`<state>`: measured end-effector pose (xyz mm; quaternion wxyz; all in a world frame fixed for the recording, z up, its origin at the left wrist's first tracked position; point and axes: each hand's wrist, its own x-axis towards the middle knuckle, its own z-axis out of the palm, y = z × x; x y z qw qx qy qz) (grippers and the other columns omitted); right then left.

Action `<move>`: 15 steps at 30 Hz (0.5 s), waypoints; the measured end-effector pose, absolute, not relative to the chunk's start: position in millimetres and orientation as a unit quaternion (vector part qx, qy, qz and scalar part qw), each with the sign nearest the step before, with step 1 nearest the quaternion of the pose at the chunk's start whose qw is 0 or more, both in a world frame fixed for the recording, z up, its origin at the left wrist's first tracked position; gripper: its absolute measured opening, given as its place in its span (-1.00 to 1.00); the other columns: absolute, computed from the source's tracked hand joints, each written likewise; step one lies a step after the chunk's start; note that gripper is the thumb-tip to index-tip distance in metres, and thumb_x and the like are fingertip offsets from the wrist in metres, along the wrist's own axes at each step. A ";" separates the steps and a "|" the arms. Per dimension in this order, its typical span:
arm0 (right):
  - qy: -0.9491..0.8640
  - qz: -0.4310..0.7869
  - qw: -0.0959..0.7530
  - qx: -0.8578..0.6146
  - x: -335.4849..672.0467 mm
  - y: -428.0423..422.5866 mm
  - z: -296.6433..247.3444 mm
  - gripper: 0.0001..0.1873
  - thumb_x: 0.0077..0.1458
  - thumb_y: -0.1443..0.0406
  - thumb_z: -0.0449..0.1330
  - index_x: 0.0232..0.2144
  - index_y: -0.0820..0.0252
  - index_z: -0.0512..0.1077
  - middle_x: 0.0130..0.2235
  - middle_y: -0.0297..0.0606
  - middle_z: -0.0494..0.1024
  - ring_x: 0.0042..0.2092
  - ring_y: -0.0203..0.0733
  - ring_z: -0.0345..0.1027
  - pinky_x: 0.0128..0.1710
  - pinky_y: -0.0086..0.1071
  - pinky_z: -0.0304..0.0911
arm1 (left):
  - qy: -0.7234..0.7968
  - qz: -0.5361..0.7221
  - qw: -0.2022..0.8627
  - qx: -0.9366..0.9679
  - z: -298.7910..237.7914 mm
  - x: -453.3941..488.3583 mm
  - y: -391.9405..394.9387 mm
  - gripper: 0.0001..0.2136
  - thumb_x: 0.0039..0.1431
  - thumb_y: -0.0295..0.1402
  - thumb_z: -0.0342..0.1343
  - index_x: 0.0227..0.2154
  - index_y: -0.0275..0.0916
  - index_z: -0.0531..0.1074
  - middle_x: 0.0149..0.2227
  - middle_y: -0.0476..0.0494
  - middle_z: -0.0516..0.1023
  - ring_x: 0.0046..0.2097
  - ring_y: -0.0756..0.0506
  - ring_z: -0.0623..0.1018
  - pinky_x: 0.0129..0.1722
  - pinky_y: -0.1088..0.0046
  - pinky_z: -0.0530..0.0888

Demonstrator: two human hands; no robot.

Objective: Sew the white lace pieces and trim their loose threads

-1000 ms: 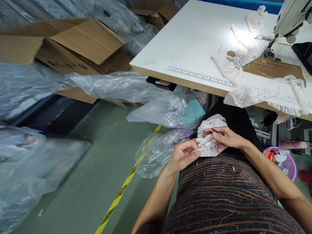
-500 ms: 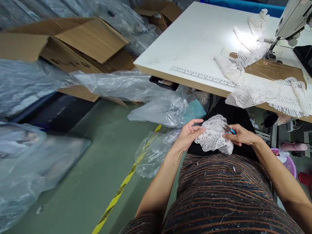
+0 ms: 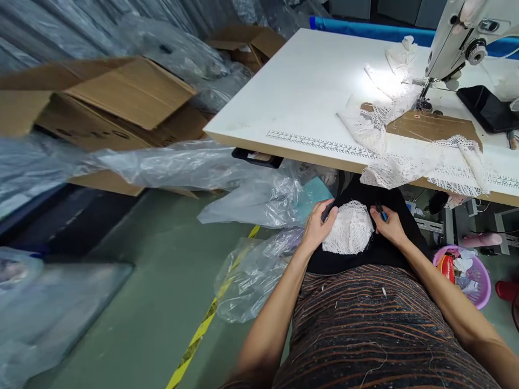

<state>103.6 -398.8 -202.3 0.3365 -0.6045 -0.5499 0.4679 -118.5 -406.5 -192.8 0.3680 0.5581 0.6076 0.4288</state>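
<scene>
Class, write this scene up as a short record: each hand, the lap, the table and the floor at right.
Left hand: thumb at the left edge of the white lace piece
Right hand: holds blue-handled snips
Lap: lace piece over black clothing
Table: sewing machine, more lace overhanging the front edge
Floor at right: pink basket holding mixed scraps

Head-worn view, forward and down at lace point(image 3: 347, 231)
</scene>
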 end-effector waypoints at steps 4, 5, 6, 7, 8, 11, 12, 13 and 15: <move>-0.591 0.441 0.344 -0.581 95.6 -407.9 -203.4 -0.50 0.16 -0.05 0.06 -0.16 0.24 0.49 -0.53 -0.36 0.46 -0.49 -0.25 0.33 -0.47 -0.42 0.23 | 0.528 0.378 0.352 0.674 -188.5 -101.4 -387.8 -0.72 0.28 -0.25 0.04 -0.03 -0.19 0.52 0.05 -0.22 0.55 0.12 -0.17 0.51 0.18 0.23 0.37; -0.604 0.430 0.349 -0.573 94.1 -409.0 -202.5 -0.54 0.17 -0.02 0.07 -0.20 0.23 0.50 -0.47 -0.32 0.50 -0.43 -0.23 0.36 -0.42 -0.41 0.26 | 0.514 0.363 0.348 0.694 -187.7 -98.3 -384.9 -0.72 0.28 -0.25 0.05 -0.03 -0.18 0.53 0.03 -0.21 0.56 0.10 -0.18 0.52 0.17 0.22 0.38; -0.617 0.420 0.354 -0.564 93.0 -410.0 -201.5 -0.57 0.17 0.00 0.07 -0.24 0.22 0.51 -0.42 -0.29 0.52 -0.37 -0.21 0.39 -0.38 -0.40 0.28 | 0.502 0.350 0.340 0.714 -187.3 -96.0 -383.4 -0.72 0.28 -0.25 0.06 -0.04 -0.16 0.54 0.01 -0.20 0.58 0.08 -0.19 0.53 0.15 0.20 0.39; -0.629 0.409 0.359 -0.555 92.2 -411.3 -200.5 -0.60 0.18 0.02 0.07 -0.28 0.21 0.51 -0.40 -0.27 0.54 -0.35 -0.20 0.40 -0.35 -0.39 0.29 | 0.493 0.339 0.327 0.732 -187.4 -94.8 -383.4 -0.73 0.27 -0.25 0.07 -0.05 -0.15 0.56 -0.03 -0.20 0.59 0.06 -0.19 0.54 0.14 0.19 0.40; -0.641 0.399 0.363 -0.546 92.0 -412.7 -199.4 -0.62 0.19 0.05 0.07 -0.32 0.20 0.52 -0.40 -0.26 0.54 -0.34 -0.19 0.41 -0.33 -0.38 0.30 | 0.484 0.331 0.311 0.748 -188.0 -94.6 -384.6 -0.74 0.25 -0.25 0.09 -0.07 -0.15 0.57 -0.07 -0.19 0.60 0.03 -0.20 0.55 0.12 0.17 0.41; -0.670 0.366 0.378 -0.525 94.3 -417.3 -195.0 -0.69 0.19 0.12 0.09 -0.36 0.17 0.54 -0.39 -0.21 0.57 -0.33 -0.16 0.44 -0.28 -0.33 0.34 | 0.469 0.321 0.258 0.781 -190.8 -97.9 -392.3 -0.78 0.20 -0.23 0.16 -0.16 -0.15 0.61 -0.20 -0.18 0.60 -0.08 -0.19 0.57 0.03 0.18 0.45; -0.674 0.354 0.385 -0.522 96.3 -418.4 -192.4 -0.70 0.19 0.14 0.10 -0.35 0.17 0.55 -0.36 -0.18 0.58 -0.30 -0.14 0.45 -0.25 -0.30 0.36 | 0.460 0.321 0.245 0.790 -190.7 -99.2 -394.8 -0.79 0.19 -0.23 0.17 -0.19 -0.15 0.61 -0.23 -0.17 0.59 -0.10 -0.18 0.57 0.01 0.18 0.46; -0.677 0.340 0.396 -0.519 99.0 -419.2 -188.8 -0.71 0.20 0.16 0.10 -0.32 0.17 0.56 -0.33 -0.14 0.59 -0.28 -0.12 0.46 -0.23 -0.28 0.37 | 0.453 0.328 0.237 0.794 -189.5 -99.9 -396.6 -0.80 0.19 -0.23 0.18 -0.21 -0.15 0.61 -0.23 -0.18 0.58 -0.10 -0.18 0.57 0.00 0.19 0.46; -0.684 0.304 0.426 -0.508 105.6 -419.6 -178.1 -0.72 0.21 0.18 0.08 -0.27 0.17 0.56 -0.30 -0.09 0.60 -0.26 -0.11 0.48 -0.21 -0.26 0.38 | 0.449 0.365 0.232 0.782 -182.6 -98.3 -397.0 -0.78 0.20 -0.22 0.17 -0.18 -0.16 0.60 -0.18 -0.20 0.57 -0.08 -0.18 0.56 0.00 0.21 0.48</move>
